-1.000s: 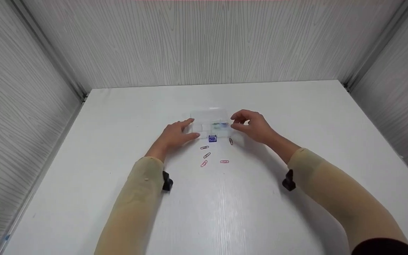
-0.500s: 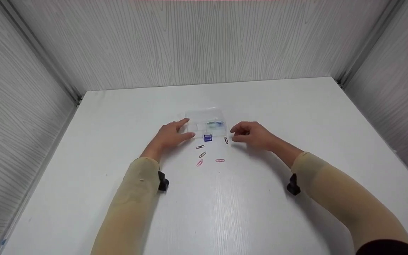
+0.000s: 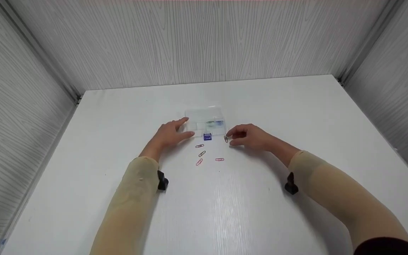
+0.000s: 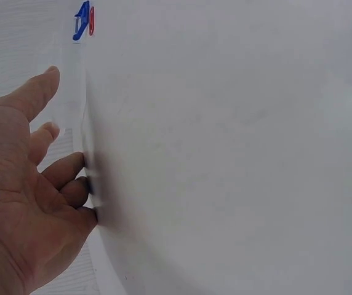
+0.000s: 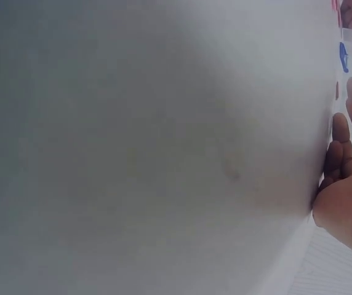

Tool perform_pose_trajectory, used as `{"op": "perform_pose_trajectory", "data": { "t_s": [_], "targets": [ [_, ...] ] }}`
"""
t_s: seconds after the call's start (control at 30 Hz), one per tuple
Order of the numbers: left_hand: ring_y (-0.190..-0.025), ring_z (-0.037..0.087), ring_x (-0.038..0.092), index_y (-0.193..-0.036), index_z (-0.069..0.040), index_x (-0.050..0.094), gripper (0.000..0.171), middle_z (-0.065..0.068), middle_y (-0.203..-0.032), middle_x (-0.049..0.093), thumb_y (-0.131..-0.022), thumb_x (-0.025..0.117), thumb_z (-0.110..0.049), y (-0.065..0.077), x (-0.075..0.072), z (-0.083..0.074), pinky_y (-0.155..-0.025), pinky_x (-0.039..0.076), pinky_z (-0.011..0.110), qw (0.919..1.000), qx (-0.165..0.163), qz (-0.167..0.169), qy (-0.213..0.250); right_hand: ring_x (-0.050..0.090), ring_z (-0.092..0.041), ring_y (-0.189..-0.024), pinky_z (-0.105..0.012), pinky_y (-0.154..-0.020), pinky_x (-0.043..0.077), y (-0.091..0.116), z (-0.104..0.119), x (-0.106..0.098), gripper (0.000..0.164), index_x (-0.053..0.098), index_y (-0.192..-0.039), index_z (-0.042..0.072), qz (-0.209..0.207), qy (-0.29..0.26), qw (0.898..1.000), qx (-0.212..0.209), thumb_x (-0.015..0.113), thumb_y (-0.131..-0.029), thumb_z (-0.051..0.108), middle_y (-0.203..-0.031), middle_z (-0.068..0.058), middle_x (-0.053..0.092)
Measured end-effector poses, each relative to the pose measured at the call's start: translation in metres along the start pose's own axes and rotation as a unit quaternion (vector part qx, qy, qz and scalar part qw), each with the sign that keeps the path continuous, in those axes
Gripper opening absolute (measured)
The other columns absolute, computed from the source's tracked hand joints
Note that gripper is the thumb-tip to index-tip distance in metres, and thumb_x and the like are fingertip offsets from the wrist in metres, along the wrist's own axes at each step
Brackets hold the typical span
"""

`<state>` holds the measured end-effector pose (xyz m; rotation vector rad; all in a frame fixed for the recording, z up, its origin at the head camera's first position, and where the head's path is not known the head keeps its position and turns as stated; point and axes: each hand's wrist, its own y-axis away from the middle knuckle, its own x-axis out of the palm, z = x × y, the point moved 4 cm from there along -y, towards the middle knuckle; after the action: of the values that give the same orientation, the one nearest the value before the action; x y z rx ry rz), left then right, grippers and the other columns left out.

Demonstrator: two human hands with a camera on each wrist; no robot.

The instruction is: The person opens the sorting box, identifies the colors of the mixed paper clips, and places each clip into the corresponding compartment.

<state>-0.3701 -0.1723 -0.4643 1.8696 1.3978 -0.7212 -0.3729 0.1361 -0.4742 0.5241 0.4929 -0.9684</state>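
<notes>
A small clear plastic box [image 3: 200,134] with dividers lies with its lid raised at the back and a blue latch [image 3: 207,136] at its front. My left hand [image 3: 170,134] rests against the box's left side, thumb and index finger spread. Green and blue paper clips [image 3: 219,122] show in the right part of the box. By the front right corner, a dark paper clip [image 3: 226,139] lies on the table. My right hand [image 3: 250,137] is right beside that clip, index fingertip at it and thumb apart; its other fingers rest low at the table in the right wrist view.
Before the box lie a dark paper clip [image 3: 199,146], a brownish paper clip [image 3: 202,153] and two pinkish-red paper clips [image 3: 219,159]. The white table [image 3: 204,212] is bordered by grey wood-grain panels [image 3: 204,42] at the back and sides.
My right hand has come away from the box's right side, down toward the front and then left to the dark clip. The left hand keeps its place at the box.
</notes>
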Motion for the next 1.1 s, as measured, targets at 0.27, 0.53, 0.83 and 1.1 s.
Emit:
{"op": "perform_pose_trajectory", "data": {
  "t_s": [0.27, 0.53, 0.83, 1.1],
  "targets": [
    [-0.161, 0.032, 0.022, -0.168, -0.028, 0.035, 0.082, 0.007, -0.172, 0.033, -0.099, 0.067, -0.058, 0.0002, -0.0010, -0.0006, -0.130, 0.017, 0.053, 1.0000, 0.008, -0.004, 0.002, 0.053, -0.025, -0.111, -0.037, -0.094, 0.044, -0.0006, 0.0043, 0.0015, 0.036, 0.077, -0.130, 0.024, -0.003, 0.029, 1.000, -0.010, 0.082, -0.095, 0.024, -0.120, -0.005, 0.064],
    [-0.161, 0.032, 0.021, -0.168, -0.030, 0.035, 0.081, 0.006, -0.173, 0.032, -0.099, 0.067, -0.058, 0.0009, -0.0004, -0.0009, -0.130, 0.017, 0.054, 1.0000, 0.000, -0.007, 0.001, 0.053, -0.025, -0.111, -0.038, -0.096, 0.043, 0.0005, 0.0045, 0.0017, 0.030, 0.079, -0.126, 0.025, -0.001, 0.049, 0.999, -0.024, 0.081, -0.096, 0.025, -0.120, -0.003, 0.065],
    [-0.160, 0.032, 0.025, -0.168, -0.026, 0.035, 0.080, 0.010, -0.170, 0.036, -0.100, 0.066, -0.055, -0.0003, -0.0013, -0.0009, -0.129, 0.020, 0.051, 0.9999, 0.013, -0.002, -0.003, 0.054, -0.022, -0.107, -0.037, -0.095, 0.044, -0.0018, -0.0005, 0.0012, 0.017, 0.079, -0.113, 0.021, 0.008, 0.038, 0.999, -0.038, 0.081, -0.096, 0.023, -0.115, -0.001, 0.067],
    [-0.161, 0.034, 0.023, -0.168, -0.026, 0.034, 0.080, 0.010, -0.171, 0.034, -0.100, 0.065, -0.056, -0.0015, 0.0000, 0.0002, -0.129, 0.018, 0.053, 0.9999, 0.011, 0.000, -0.007, 0.053, -0.023, -0.111, -0.038, -0.099, 0.043, -0.0033, -0.0024, 0.0016, 0.034, 0.076, -0.129, 0.021, 0.005, 0.049, 0.998, -0.025, 0.081, -0.096, 0.025, -0.123, 0.000, 0.066]
  ]
}}
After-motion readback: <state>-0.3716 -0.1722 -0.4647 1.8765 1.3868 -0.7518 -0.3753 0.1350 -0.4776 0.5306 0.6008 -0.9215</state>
